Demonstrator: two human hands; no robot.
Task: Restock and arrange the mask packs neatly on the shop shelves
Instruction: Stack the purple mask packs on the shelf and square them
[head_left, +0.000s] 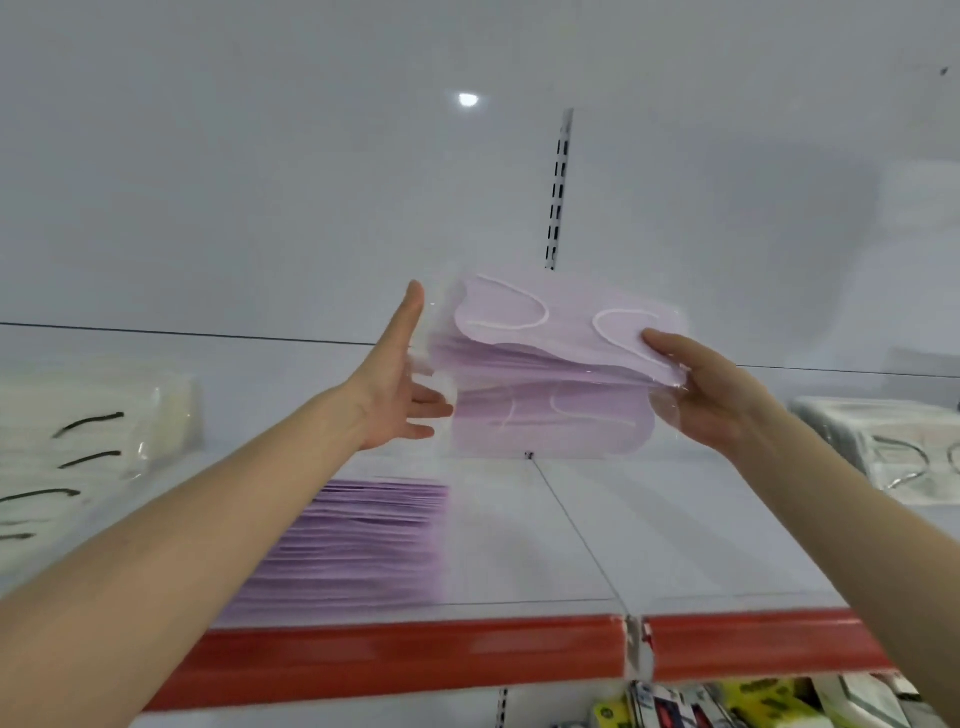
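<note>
Fingers (670, 347) of the right hand (711, 395) are clamped on the right end of a lilac mask pack (550, 358): thumb on top, the rest underneath, pinching the clear wrapper and the mask edges together. The left hand (400, 384) is flat and spread, palm pressed against the pack's left end, thumb up, fingers apart and gripping nothing. Judgement: it serves as a stop to square the loose stack while the right hand carries the weight.

The pack is held in the air, tilted, its left end higher. Directly beneath it, against the back panel, a second lilac pack (550, 426) stands on the shelf (675, 530); whether the two touch cannot be told. The held pack appears destined for the top of that one.

Below and to the left of the left hand, a third lilac pack (353, 545) lies flat near the shelf's front edge. Further left sit white packs with black loops (93, 431); to the right of the right hand, grey-white packs (883, 447). Colours are grouped by zone, which explains the central placement.

A red price rail (415, 654) fronts the shelf. The wrapper is slick and the masks are fanned; slippage is a risk.
</note>
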